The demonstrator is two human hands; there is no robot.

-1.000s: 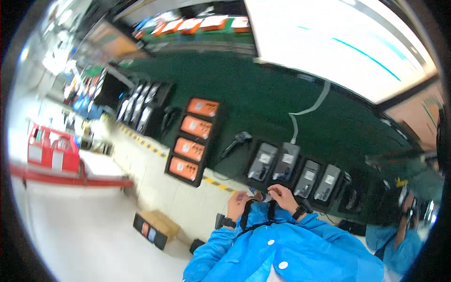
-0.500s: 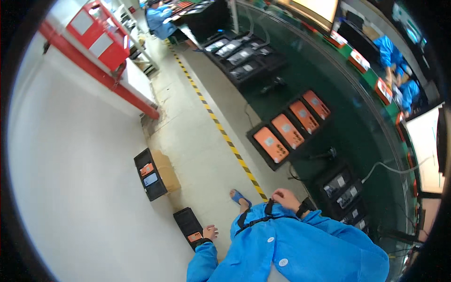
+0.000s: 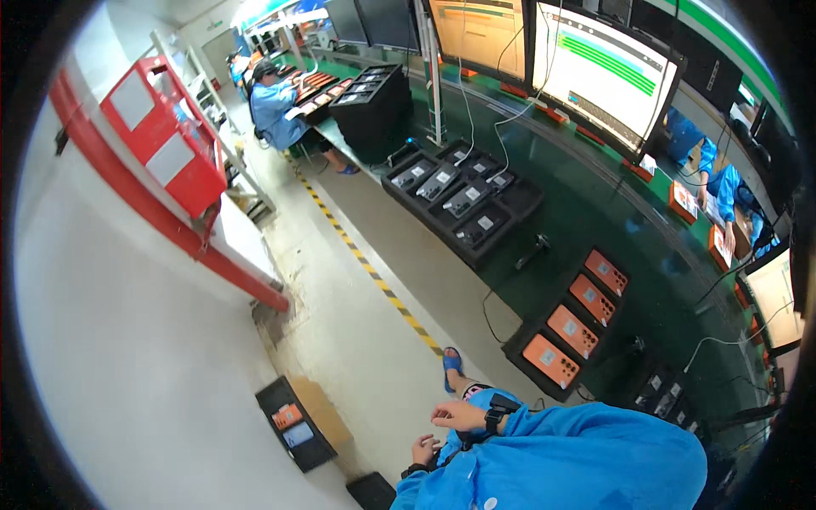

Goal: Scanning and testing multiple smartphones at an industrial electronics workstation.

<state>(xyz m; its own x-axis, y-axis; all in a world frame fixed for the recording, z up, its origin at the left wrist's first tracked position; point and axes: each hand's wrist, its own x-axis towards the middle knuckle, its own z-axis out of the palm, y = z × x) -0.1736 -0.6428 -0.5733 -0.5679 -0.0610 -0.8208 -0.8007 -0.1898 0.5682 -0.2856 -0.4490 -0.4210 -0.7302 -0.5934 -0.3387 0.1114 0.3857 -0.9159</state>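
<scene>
Fingers [image 3: 439,416] released, loosely curled, right hand [image 3: 461,416] and left hand [image 3: 423,450] near blue jacket [image 3: 586,450]

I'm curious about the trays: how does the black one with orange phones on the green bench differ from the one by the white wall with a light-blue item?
The bench tray holds four orange phones; the wall tray holds only one orange item and one light-blue item. The bench tray's row is filled, while the wall tray shows bare space at both ends. Both are black and oblong.
</scene>
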